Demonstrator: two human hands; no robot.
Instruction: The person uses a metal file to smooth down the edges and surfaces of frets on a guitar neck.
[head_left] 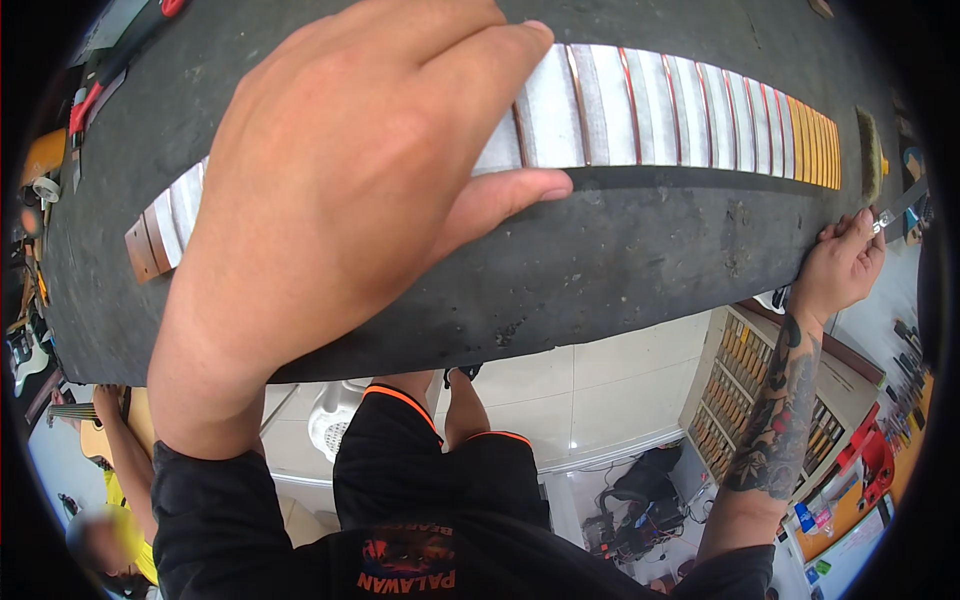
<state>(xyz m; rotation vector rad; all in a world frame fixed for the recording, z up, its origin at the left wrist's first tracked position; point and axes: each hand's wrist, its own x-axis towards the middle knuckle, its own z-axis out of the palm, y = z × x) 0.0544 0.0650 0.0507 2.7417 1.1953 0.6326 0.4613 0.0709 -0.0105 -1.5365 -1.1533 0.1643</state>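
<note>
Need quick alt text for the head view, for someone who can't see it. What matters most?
The left hand presses down on a long fretboard masked with pale tape between its frets, lying on a dark workbench mat. The right hand pinches a small metal tool at the mat's right end, beside a small fuzzy pad.

Silver-taped fretboard point(640, 120) with copper frets, black mat point(620, 260), tattooed forearm point(775, 420)
</note>
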